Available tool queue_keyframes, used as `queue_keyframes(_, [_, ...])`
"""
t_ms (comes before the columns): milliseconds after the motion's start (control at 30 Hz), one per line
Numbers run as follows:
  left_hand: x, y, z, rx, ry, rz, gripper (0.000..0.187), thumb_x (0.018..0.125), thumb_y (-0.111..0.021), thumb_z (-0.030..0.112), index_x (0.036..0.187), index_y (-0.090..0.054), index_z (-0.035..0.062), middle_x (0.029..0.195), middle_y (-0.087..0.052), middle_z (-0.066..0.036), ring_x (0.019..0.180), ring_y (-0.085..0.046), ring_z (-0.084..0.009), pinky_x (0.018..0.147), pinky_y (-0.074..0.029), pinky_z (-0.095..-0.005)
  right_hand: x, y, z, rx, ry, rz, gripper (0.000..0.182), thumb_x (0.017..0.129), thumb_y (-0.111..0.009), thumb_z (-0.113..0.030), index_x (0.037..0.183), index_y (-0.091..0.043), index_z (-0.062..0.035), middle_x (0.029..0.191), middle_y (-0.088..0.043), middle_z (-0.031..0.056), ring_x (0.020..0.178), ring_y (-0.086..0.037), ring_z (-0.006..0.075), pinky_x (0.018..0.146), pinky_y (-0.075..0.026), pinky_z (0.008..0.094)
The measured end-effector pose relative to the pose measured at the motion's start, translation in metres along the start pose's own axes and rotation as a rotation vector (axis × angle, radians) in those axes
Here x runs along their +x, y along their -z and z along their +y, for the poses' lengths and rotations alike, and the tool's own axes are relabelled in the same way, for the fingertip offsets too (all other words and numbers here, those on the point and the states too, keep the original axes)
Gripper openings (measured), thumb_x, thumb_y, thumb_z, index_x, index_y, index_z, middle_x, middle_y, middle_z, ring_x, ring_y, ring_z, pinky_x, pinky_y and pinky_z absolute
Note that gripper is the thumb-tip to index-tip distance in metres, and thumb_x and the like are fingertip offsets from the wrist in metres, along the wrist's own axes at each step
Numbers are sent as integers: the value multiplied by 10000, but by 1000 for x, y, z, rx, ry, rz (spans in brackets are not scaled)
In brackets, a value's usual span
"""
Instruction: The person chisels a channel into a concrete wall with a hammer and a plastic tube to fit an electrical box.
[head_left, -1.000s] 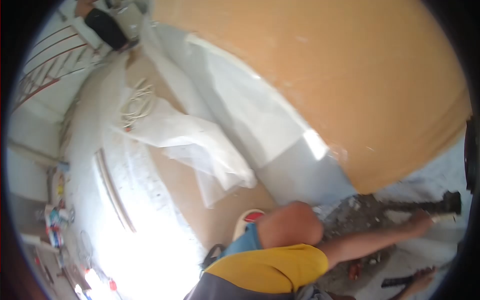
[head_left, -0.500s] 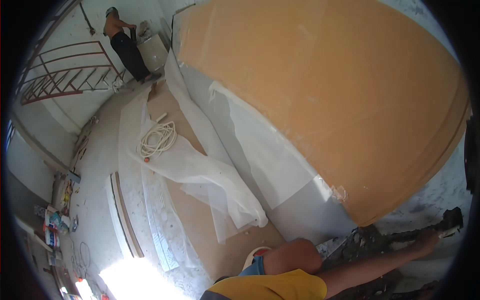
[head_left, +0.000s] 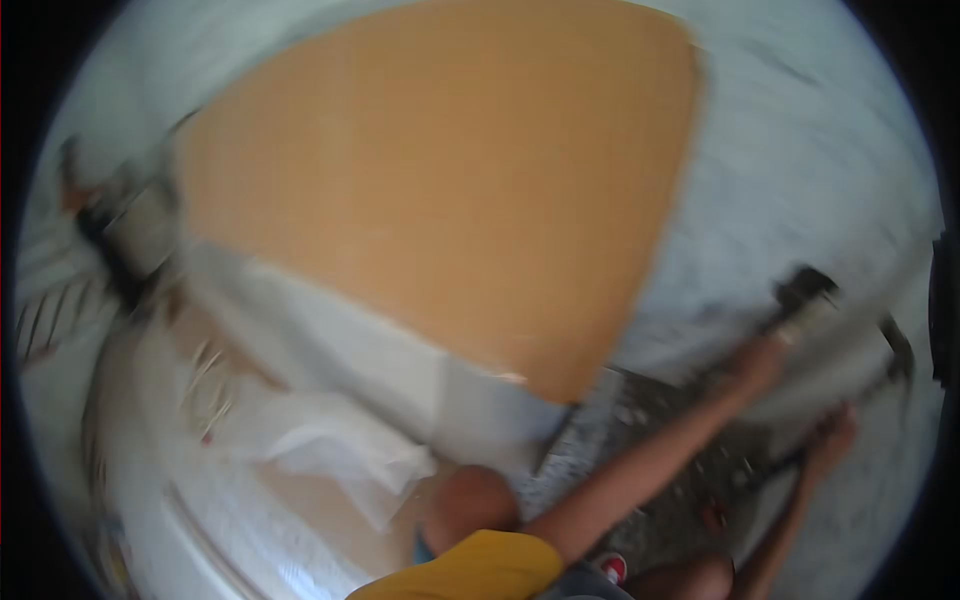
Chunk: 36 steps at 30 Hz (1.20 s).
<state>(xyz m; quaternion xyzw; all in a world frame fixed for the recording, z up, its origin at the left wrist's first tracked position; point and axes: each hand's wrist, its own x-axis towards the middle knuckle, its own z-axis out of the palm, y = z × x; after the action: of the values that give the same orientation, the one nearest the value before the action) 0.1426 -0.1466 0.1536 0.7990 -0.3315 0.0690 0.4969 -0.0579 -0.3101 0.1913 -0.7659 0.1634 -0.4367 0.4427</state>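
My left hand, at the end of the arm with the yellow sleeve, is closed around a tool with a pale handle and a blocky dark head; motion blur hides its exact kind. Lower and to the right, my right hand grips the dark handle of a hammer, whose curved head points up near the right edge. Both tools are in front of the pale wall. Below my arms lies dark, broken rubble on the floor.
A large brown board leans against the wall, with grey and white sheeting below it. White plastic and a coiled cable lie at left. Another person stands at the far left. A red shoe shows below.
The view has swung right, so the board and the other person appear farther left. My left hand with its tool appears higher up; my right hand with the hammer has come into view.
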Motion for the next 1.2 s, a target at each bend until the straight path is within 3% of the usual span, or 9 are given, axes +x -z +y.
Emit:
queue_keyframes(67, [-14,36,16,-139,-40,22,306,992,-461,219,894,-671,19,814,-680,-208,801,-681,-387,681,-515,-506,-26,-37,-69,-27,-140,110,307,969,-527,-211,1196,-537,-4,886,-570,75,725,-558,203,629,-472,352])
queue_keyframes(167, [-12,59,31,-25,87,-91,276,1001,-467,288,1127,-650,124,885,-678,-223,831,-644,-453,704,-491,-545,-34,-72,-126,35,-71,182,286,1019,-537,-327,1016,-541,-40,630,-489,-36,507,-442,51,458,-385,243])
queue_keyframes(267, [-13,71,51,39,131,-106,327,1006,-482,297,1291,-579,170,916,-685,-220,865,-645,-454,743,-498,-538,-29,-62,-140,21,39,156,331,1019,-532,-360,1006,-532,-29,631,-508,-23,517,-470,59,460,-386,238])
queue_keyframes(567, [-14,72,52,70,101,-77,327,1010,-476,295,1310,-549,186,862,-688,-217,829,-659,-448,712,-504,-541,-12,-58,-164,165,568,337,426,1038,-448,-397,907,-533,0,591,-496,-28,488,-488,63,433,-348,226])
queue_keyframes(667, [-11,75,49,75,79,-75,322,1013,-471,292,1304,-552,181,885,-688,-214,848,-653,-449,719,-501,-538,-13,-69,-135,58,451,329,414,1034,-481,-357,863,-515,18,563,-542,56,467,-536,153,425,-380,308])
queue_keyframes(733, [-8,79,50,73,79,-101,345,1021,-466,291,1318,-556,140,903,-682,-217,869,-652,-440,740,-498,-515,-6,-84,-96,-327,139,222,370,1010,-534,-300,896,-520,53,590,-582,195,503,-603,324,473,-427,417])
queue_keyframes(833, [-4,82,51,-15,95,-147,339,1021,-466,290,1299,-570,127,924,-679,-214,887,-644,-445,747,-494,-514,6,-99,-80,-350,33,13,339,983,-562,-256,994,-537,82,642,-583,282,592,-618,451,541,-447,484])
queue_keyframes(1033, [1,82,52,66,80,-140,311,1011,-469,287,1271,-584,159,906,-683,-215,871,-638,-462,733,-492,-536,-11,-85,-124,-280,115,155,300,975,-582,-228,1060,-544,57,635,-588,239,587,-618,428,547,-464,451])
queue_keyframes(1200, [-1,88,58,79,139,-177,309,1009,-468,291,1269,-579,167,888,-686,-218,860,-641,-461,736,-495,-533,-5,-59,-165,-68,408,395,233,980,-584,-226,1029,-572,2,594,-565,97,474,-540,228,474,-419,376])
